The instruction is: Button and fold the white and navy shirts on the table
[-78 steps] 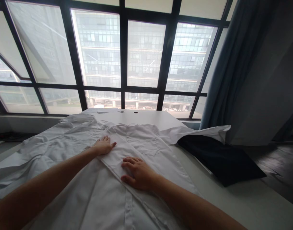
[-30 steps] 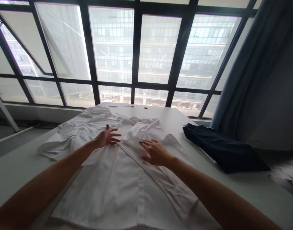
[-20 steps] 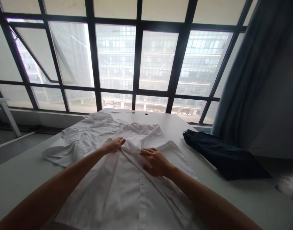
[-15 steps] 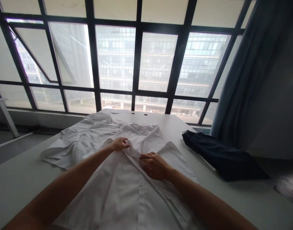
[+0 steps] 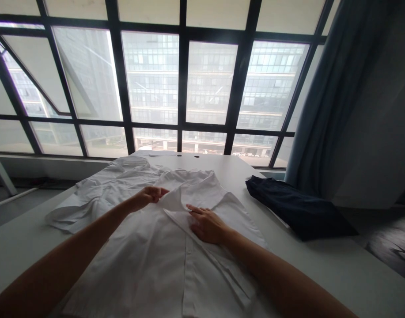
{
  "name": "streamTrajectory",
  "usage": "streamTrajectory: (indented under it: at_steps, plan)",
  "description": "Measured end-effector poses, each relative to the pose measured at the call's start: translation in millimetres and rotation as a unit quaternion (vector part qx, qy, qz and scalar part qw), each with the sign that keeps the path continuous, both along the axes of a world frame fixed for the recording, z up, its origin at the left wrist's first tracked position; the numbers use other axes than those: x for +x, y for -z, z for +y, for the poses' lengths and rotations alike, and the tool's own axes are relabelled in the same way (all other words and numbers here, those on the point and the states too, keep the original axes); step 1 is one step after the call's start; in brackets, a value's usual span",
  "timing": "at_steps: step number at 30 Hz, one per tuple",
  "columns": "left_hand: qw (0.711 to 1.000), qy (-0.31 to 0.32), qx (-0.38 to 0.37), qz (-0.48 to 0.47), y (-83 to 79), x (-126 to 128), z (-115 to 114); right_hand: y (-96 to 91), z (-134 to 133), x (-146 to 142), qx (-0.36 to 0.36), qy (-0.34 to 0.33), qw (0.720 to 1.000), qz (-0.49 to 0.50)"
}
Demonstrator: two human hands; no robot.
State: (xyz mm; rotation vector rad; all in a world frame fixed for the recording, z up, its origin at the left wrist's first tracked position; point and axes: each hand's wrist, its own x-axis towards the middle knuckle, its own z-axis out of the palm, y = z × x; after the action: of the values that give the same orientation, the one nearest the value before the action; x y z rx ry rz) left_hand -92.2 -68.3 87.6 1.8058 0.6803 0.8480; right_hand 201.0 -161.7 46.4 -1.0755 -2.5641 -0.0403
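A white button shirt (image 5: 159, 260) lies spread on the table, its button strip running toward me and its collar end pointing at the window. My left hand (image 5: 150, 194) is closed, thumb and fingers pinching a raised flap of the shirt's cloth. Between my hands that flap stands up in a soft fold. My right hand (image 5: 207, 224) rests on the shirt right of the button strip, fingers stretched out against the cloth beside the fold. Folds of fabric run diagonally below my right hand.
Another crumpled white garment (image 5: 103, 190) lies to the left on the white table (image 5: 235, 165). A folded dark navy garment (image 5: 298, 207) lies at the right, some light material under its edge. Behind are large windows and a blue-grey curtain (image 5: 318, 128).
My left hand has moved left and a little up, lifting the pinched cloth into a fold. My right hand stays on the shirt, its fingers now straighter. The view has shifted slightly.
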Motion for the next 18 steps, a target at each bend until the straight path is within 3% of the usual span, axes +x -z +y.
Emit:
streamTrajectory:
  at_steps: [2, 4, 7, 12, 15, 18]
  plan:
    - [0.998, 0.038, -0.032, 0.044, 2.5, -19.4, -6.9, 1.8, 0.6, -0.5, 0.002, 0.015, 1.0, 0.003]
    - [0.994, 0.026, -0.006, 0.104, 6.4, -28.9, -13.0, 2.0, 0.8, -1.4, 0.013, 0.015, 1.0, 0.001]
    - [0.97, -0.012, 0.121, 0.21, 10.1, -22.9, -25.7, -0.7, -0.2, -3.0, 0.038, -0.014, 0.999, -0.016]
    - [0.888, 0.075, 0.306, 0.335, 2.5, -0.3, -50.3, -3.1, -2.3, -4.0, 0.051, -0.026, 0.998, -0.011]
    - [0.876, 0.077, 0.295, 0.373, -8.0, -6.6, -52.8, -1.2, -1.4, -3.1, 0.051, -0.027, 0.998, -0.005]
    - [0.91, 0.064, 0.197, 0.36, -18.9, -29.4, -44.1, -0.7, -1.0, -2.0, 0.058, -0.042, 0.997, -0.005]
